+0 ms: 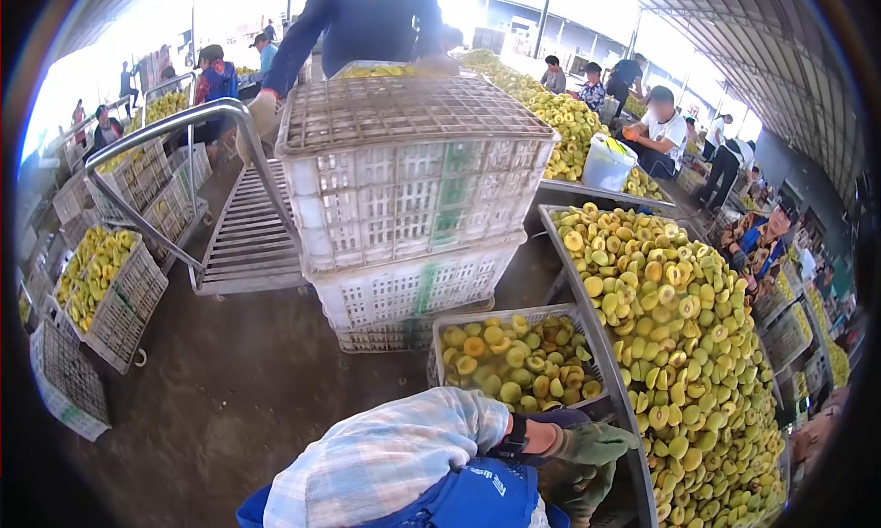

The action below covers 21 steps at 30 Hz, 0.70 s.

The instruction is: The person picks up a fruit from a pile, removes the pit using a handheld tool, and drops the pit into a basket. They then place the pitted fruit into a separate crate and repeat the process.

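My left hand (596, 443), in a dirty green glove, reaches from a plaid sleeve (395, 450) with a black band at the wrist. Its fingers are bent and close together at the metal rim of the sorting table; anything inside them is hidden. Just below it, my right hand (580, 499) is gloved too, its fingers mostly covered. Beside them the table holds a heap of halved yellow-green stone fruit (684, 344). A plastic crate (437, 358) of similar fruit stands just beyond my left arm. My blue apron (491, 496) shows at the bottom.
Stacked white crates (418, 207) stand ahead, with a person in dark blue (367, 23) behind them, one gloved hand at their side. A metal trolley (248, 225) is left of the stack. More fruit crates (115, 299) stand farther left. A white bucket (608, 164) and several seated people are at right.
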Available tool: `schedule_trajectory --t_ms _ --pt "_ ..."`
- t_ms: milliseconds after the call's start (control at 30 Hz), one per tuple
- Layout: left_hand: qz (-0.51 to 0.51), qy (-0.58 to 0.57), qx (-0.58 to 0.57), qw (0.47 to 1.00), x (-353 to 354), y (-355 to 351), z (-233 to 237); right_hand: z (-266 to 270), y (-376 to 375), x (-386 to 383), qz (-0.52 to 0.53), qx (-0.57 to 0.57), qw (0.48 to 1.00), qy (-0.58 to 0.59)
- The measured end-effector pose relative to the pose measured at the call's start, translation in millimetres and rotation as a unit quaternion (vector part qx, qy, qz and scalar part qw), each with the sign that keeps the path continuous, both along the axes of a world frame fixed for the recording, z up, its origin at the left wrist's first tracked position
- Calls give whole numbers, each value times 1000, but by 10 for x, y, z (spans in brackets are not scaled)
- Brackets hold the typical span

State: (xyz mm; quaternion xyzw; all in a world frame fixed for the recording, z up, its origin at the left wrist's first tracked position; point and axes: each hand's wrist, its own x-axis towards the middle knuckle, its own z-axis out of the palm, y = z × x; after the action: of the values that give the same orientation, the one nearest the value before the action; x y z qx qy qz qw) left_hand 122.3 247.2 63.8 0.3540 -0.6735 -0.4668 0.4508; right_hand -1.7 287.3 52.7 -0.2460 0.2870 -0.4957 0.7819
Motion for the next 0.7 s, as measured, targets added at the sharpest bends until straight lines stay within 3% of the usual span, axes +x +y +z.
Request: schedule_trajectory --t_ms 33,167,233,300,367,400,433,467,500,533,600,633,700 --pt "-5 42 3 999 13 68 15 31 49 28 -4 -3 1000 1" --pt "7 13 -70 997 134 207 -8 158 230 112 -32 -35 999 17" --pt "58 4 -179 982 495 440 224 215 317 173 -54 -58 996 28" --pt "108 1 -173 979 876 523 48 227 389 195 -63 -51 997 17" --pt "244 -11 -221 944 1385 672 -189 129 358 -7 17 8 998 -56" --pt "288 -91 -217 928 1739 808 -295 86 340 -104 83 10 992 -97" --pt "368 -151 -280 873 2085 950 -493 46 326 -163 149 11 979 -140" --pt "438 -310 -271 799 2372 1418 -217 1 318 -186 116 -6 988 -103" --pt "503 -350 -273 741 2726 1662 -325 -49 316 -183 80 -22 994 -68" --pt "506 -374 -214 747 3178 1871 -430 -89 328 -168 40 -37 998 -37" --pt "558 -553 -37 618 3921 2365 -290 -75 394 -129 31 -6 997 -65" --pt "593 -593 -44 543 4456 2513 -461 -76 434 -132 25 11 997 -78" --pt "576 -630 26 520 4439 2965 380 -25 456 -69 37 51 993 -100"
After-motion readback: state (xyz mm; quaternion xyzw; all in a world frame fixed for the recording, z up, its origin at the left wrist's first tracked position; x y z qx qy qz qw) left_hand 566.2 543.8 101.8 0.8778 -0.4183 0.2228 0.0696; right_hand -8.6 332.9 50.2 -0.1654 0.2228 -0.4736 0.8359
